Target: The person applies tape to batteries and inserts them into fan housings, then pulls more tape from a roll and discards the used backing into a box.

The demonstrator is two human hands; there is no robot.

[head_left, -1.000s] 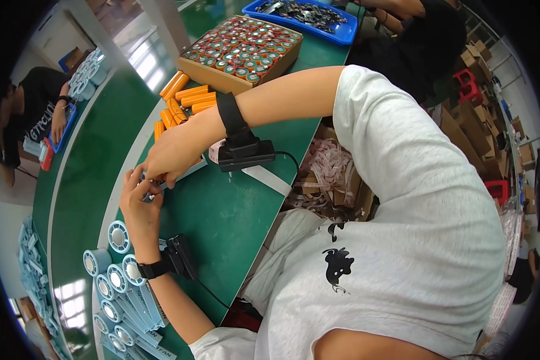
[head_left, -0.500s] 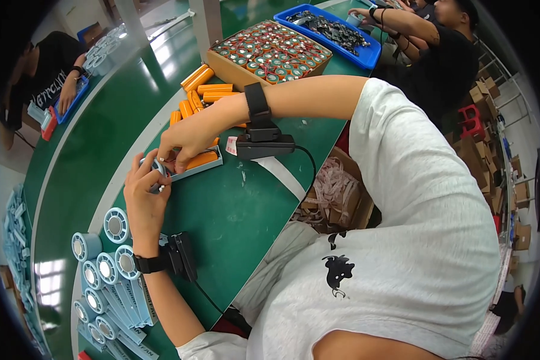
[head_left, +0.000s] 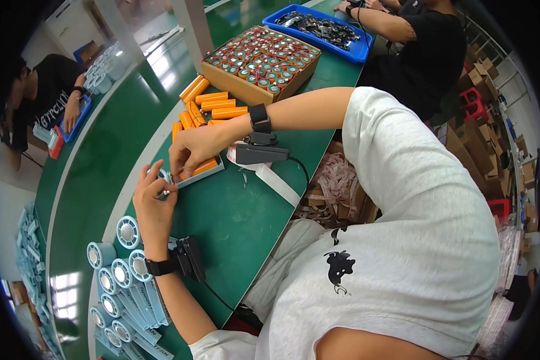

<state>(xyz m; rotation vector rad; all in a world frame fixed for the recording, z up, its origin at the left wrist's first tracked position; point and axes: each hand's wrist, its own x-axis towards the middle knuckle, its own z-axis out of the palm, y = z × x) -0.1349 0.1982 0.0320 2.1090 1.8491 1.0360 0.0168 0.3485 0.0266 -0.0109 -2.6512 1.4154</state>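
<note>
A light blue fan housing (head_left: 220,165) lies on the green table, its long handle opened upward like a trough. An orange battery (head_left: 207,165) sits inside that handle. My left hand (head_left: 154,201) curls around the round head end of the housing, thumb and fingers closed on it. Over the handle bends my right hand (head_left: 197,147), with its fingertips closed at the battery's near end, beside the fan head. The fingers hide what lies between them. Just beyond my right hand, several loose orange batteries (head_left: 224,112) rest on the table.
A cardboard box (head_left: 237,90) packed with wired batteries stands behind. Past it is a blue tray (head_left: 357,53) of small dark parts. Several finished-looking light blue fans (head_left: 122,273) lie at the left. A box of paper strips (head_left: 336,186) sits below the table edge. Co-workers sit across and beyond.
The whole view has shifted slightly. My left fingers have lifted and spread a little at the fan head, while my right fingertips have stayed at the battery's near end.
</note>
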